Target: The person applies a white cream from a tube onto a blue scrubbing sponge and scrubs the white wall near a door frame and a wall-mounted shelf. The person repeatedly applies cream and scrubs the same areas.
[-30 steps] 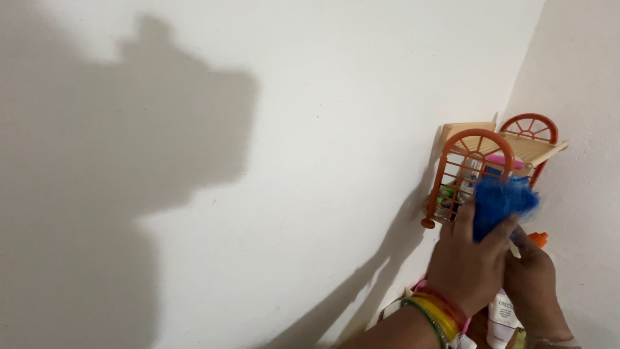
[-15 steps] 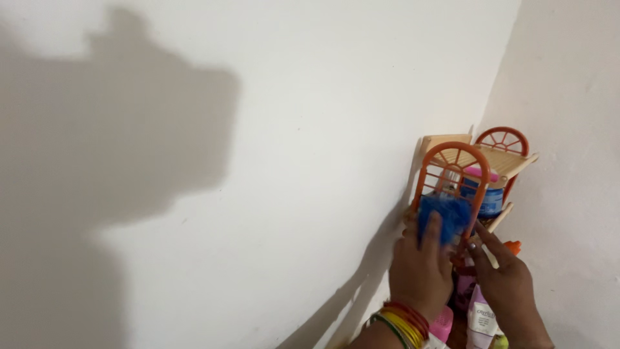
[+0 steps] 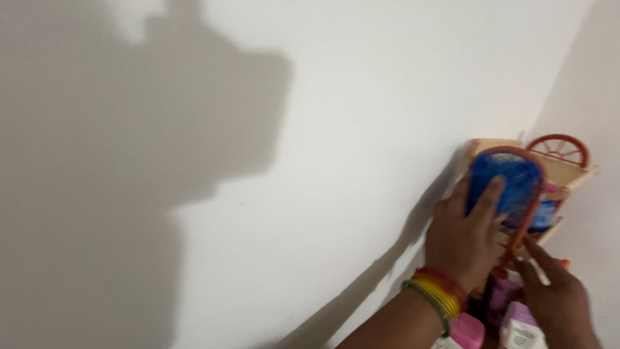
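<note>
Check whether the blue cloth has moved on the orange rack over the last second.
Yes. The blue cloth, pressed by the left hand, has gone up the rack: it now covers the arched top of the side panel, having been lower on that panel before.

In the corner where two white walls (image 3: 361, 77) meet stands an orange and cream plastic rack (image 3: 568, 169) with arched, spoked ends. The left hand (image 3: 464, 239) presses a fluffy blue cloth (image 3: 510, 181) against the rack's near arched end, fingers spread over the cloth, which covers most of that arch. Coloured bangles (image 3: 439, 296) ring the left wrist. The right hand (image 3: 557, 298) sits lower, at the rack's right side, one finger stretched up to the orange frame. Below the hands, at the picture's bottom edge, are a pink container (image 3: 466, 332) and a white tube (image 3: 520, 333). A large shadow falls on the left wall.
</note>
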